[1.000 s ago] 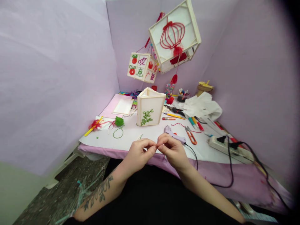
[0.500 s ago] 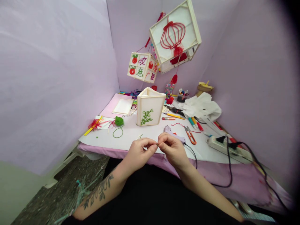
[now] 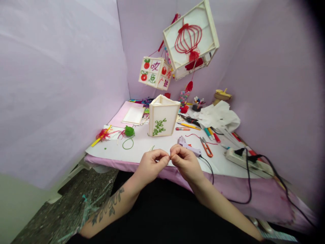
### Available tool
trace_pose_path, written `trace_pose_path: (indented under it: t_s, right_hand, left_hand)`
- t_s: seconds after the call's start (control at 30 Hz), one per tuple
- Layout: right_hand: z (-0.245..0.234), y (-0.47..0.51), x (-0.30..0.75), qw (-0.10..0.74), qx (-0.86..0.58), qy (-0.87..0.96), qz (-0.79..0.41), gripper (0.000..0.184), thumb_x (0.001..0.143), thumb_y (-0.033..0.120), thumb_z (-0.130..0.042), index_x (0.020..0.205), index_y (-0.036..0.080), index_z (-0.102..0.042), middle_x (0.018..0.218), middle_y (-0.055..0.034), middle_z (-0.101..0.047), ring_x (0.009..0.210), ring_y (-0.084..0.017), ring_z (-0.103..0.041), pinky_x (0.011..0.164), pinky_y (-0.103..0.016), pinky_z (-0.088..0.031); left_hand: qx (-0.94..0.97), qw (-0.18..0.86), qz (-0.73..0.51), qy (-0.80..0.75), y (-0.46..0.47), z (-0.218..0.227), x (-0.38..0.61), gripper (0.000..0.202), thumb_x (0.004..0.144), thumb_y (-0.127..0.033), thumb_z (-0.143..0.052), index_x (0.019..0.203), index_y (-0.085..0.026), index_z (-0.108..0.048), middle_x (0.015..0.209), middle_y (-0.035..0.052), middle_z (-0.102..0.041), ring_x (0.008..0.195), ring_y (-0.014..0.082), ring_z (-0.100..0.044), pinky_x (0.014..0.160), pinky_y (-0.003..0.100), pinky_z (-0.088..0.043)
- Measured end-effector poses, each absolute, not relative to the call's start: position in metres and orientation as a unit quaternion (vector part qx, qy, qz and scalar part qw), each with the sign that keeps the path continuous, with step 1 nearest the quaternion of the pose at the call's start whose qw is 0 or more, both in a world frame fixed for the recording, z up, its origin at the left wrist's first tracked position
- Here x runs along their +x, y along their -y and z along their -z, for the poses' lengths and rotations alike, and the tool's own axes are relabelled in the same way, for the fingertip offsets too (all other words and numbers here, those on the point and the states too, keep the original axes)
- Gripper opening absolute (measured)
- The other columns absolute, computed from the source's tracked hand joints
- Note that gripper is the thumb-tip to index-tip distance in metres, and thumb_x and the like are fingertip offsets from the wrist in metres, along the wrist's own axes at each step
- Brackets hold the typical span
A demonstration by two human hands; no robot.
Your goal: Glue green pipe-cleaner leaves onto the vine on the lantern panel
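My left hand [image 3: 153, 164] and my right hand [image 3: 186, 162] meet fingertip to fingertip over the front edge of the table. Each is pinched closed, thumb against forefinger. Whatever lies between the tips is too small to make out. Beyond them stands a white three-sided lantern [image 3: 170, 112] with a pale stick frame and a green looped-yarn plant [image 3: 159, 127] on its front panel. Just behind my right hand lies a lilac glue gun [image 3: 194, 149], partly covered by that hand. Orange-handled thread snips [image 3: 207, 149] rest to its right. A green yarn ball [image 3: 129, 131] trails a loose strand at left.
A power strip [image 3: 236, 156] with black cords sits at the right edge. Markers [image 3: 211, 134], a pencil [image 3: 189, 126] and crumpled white paper [image 3: 219, 115] lie behind. Two decorated lanterns, a large one [image 3: 208, 30] and a smaller one [image 3: 159, 69], hang above. Red yarn [image 3: 103, 135] lies left.
Both hands stay pinched together, with only a very slight shift of the fingertips to the left. The view has moved a little; the things on the table lie as before.
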State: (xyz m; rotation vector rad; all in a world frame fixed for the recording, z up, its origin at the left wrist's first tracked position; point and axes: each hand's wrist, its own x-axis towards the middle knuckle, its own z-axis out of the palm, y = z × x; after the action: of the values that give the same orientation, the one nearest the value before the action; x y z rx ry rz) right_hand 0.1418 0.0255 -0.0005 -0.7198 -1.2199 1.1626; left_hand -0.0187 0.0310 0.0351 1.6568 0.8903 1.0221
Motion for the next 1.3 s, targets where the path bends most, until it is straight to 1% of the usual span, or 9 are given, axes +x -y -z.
trace_pose_path:
  t_s: [0.43,0.53,0.7,0.77,0.8,0.83,0.93,1.1,1.3]
  right_hand:
    - [-0.003,-0.026,0.136,0.606,-0.329,0.492,-0.531,0.026,0.07,0.041,-0.081,0.068,0.019,-0.067,0.07,0.0003,-0.056,0.055,-0.009,-0.039,0.048,-0.023,-0.03]
    - [-0.004,-0.026,0.142,0.613,-0.328,0.482,-0.534,0.03,0.066,0.045,-0.082,0.081,0.021,-0.071,0.076,-0.0017,-0.06,0.055,-0.009,-0.04,0.046,-0.023,-0.029]
    - [-0.034,-0.042,0.195,0.639,-0.44,0.542,-0.324,0.024,0.079,0.043,-0.069,0.09,0.022,-0.07,0.081,-0.0043,-0.064,0.059,-0.013,-0.049,0.051,-0.026,-0.039]
    - [-0.051,-0.062,0.22,0.527,-0.544,0.639,-0.136,0.018,0.086,0.036,-0.061,0.088,0.02,-0.071,0.094,-0.0073,-0.067,0.079,-0.019,-0.059,0.067,-0.031,-0.047]
    - [-0.058,-0.075,0.23,0.41,-0.595,0.688,-0.071,0.019,0.09,0.032,-0.057,0.089,0.019,-0.071,0.098,-0.0086,-0.067,0.086,-0.02,-0.061,0.075,-0.033,-0.048]
    - [-0.063,-0.091,0.237,0.273,-0.633,0.723,-0.035,0.021,0.093,0.028,-0.051,0.093,0.019,-0.07,0.101,-0.0087,-0.068,0.091,-0.021,-0.061,0.082,-0.034,-0.048]
    - [-0.059,-0.143,0.246,0.134,-0.64,0.753,-0.065,0.01,0.087,0.02,-0.063,0.089,0.014,-0.071,0.095,-0.0091,-0.07,0.09,-0.022,-0.064,0.083,-0.036,-0.05]
    - [-0.025,-0.199,0.242,0.029,-0.634,0.768,-0.088,0.031,0.093,0.033,-0.061,0.118,0.015,-0.06,0.121,-0.0095,-0.062,0.106,-0.022,-0.062,0.09,-0.044,-0.053]
    - [-0.014,-0.202,0.236,0.031,-0.677,0.728,-0.108,0.033,0.093,0.033,-0.06,0.12,0.014,-0.059,0.121,-0.0111,-0.061,0.103,-0.022,-0.063,0.087,-0.042,-0.055]
  left_hand:
    - [0.668,0.488,-0.425,-0.367,-0.033,-0.032,-0.018,0.02,0.08,-0.033,-0.062,0.072,-0.015,-0.066,0.069,0.0015,-0.064,0.066,0.0138,-0.057,0.066,0.025,-0.046]
    - [0.663,0.489,-0.428,-0.372,-0.034,-0.033,-0.019,0.02,0.079,-0.033,-0.062,0.072,-0.015,-0.066,0.068,0.0014,-0.064,0.066,0.0138,-0.055,0.065,0.025,-0.045]
    - [0.639,0.498,-0.443,-0.384,-0.038,-0.031,-0.024,0.019,0.077,-0.032,-0.065,0.069,-0.015,-0.066,0.066,0.0007,-0.063,0.065,0.0134,-0.054,0.065,0.025,-0.044]
    - [0.631,0.502,-0.453,-0.381,-0.041,-0.028,-0.025,0.018,0.077,-0.031,-0.066,0.069,-0.015,-0.065,0.066,0.0003,-0.063,0.065,0.013,-0.054,0.066,0.025,-0.043]
    - [0.625,0.504,-0.458,-0.38,-0.042,-0.026,-0.025,0.018,0.078,-0.03,-0.066,0.069,-0.015,-0.065,0.066,0.0001,-0.062,0.065,0.0126,-0.054,0.066,0.024,-0.043]
    - [0.618,0.508,-0.464,-0.38,-0.043,-0.024,-0.025,0.018,0.078,-0.031,-0.066,0.069,-0.015,-0.065,0.066,-0.0003,-0.062,0.064,0.0122,-0.053,0.065,0.024,-0.042]
    - [0.594,0.525,-0.477,-0.38,-0.044,-0.021,-0.023,0.02,0.079,-0.033,-0.065,0.069,-0.016,-0.063,0.063,-0.0017,-0.058,0.058,0.0102,-0.047,0.058,0.022,-0.038]
    - [0.544,0.569,-0.484,-0.381,-0.043,-0.019,-0.022,0.027,0.076,-0.039,-0.067,0.068,-0.015,-0.061,0.055,-0.005,-0.048,0.045,0.0055,-0.032,0.045,0.02,-0.026]
    - [0.49,0.611,-0.498,-0.373,-0.045,-0.022,-0.024,0.037,0.069,-0.048,-0.073,0.073,-0.013,-0.061,0.061,-0.0031,-0.052,0.043,0.0024,-0.03,0.041,0.019,-0.017]
